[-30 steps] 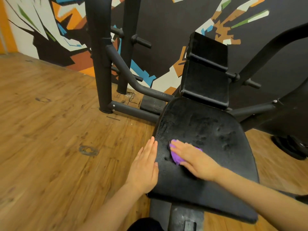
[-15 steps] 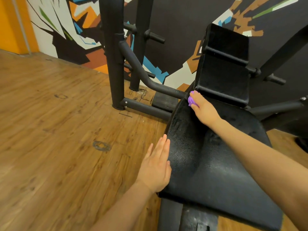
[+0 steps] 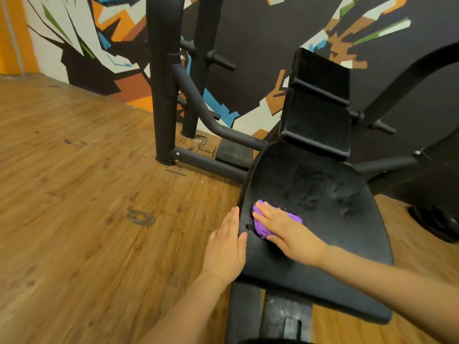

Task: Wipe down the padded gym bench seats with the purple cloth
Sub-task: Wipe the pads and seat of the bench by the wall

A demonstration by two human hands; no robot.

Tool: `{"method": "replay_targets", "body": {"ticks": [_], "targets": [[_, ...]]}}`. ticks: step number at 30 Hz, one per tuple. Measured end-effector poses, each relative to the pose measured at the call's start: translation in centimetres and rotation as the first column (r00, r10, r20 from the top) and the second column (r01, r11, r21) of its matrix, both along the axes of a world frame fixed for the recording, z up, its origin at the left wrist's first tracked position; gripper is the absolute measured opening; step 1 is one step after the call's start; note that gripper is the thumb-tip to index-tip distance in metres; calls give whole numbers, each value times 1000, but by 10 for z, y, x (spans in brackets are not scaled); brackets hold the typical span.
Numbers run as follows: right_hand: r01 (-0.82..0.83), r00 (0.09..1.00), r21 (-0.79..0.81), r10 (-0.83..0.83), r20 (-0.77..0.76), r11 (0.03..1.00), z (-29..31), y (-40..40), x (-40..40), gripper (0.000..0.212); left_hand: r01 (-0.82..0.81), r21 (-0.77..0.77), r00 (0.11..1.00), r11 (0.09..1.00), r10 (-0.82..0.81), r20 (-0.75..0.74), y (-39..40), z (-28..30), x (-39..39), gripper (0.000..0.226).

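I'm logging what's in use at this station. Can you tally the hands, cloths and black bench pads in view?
Hands: 2, left hand and right hand
Purple cloth: 1
Black pads: 2, seat pad and back pad
Total: 5

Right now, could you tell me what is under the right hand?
The purple cloth lies bunched under the right hand, on the black seat pad. The cloth's middle is covered.

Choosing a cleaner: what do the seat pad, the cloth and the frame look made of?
Seat pad: black vinyl or leatherette, judging by pebbled grain, worn scuffs.
Purple cloth: soft fabric, bunched; perhaps microfibre.
Frame: metal tube, matte black coating, bolted joint.
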State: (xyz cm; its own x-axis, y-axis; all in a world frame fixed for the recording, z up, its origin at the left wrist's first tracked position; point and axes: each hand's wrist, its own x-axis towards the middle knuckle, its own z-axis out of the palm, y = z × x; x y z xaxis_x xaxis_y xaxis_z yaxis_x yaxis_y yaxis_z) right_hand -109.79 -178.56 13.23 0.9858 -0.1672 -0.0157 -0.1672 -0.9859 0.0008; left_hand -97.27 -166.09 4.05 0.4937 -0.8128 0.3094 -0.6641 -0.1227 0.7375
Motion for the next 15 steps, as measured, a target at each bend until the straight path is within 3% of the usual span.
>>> {"method": "replay_targets", "body": {"ticks": [15], "targets": [[55,997,2,-55,-45,998,-11,-5,-6,55,-1,34,1000,999,2,-10,3,9,-1,57]]}}
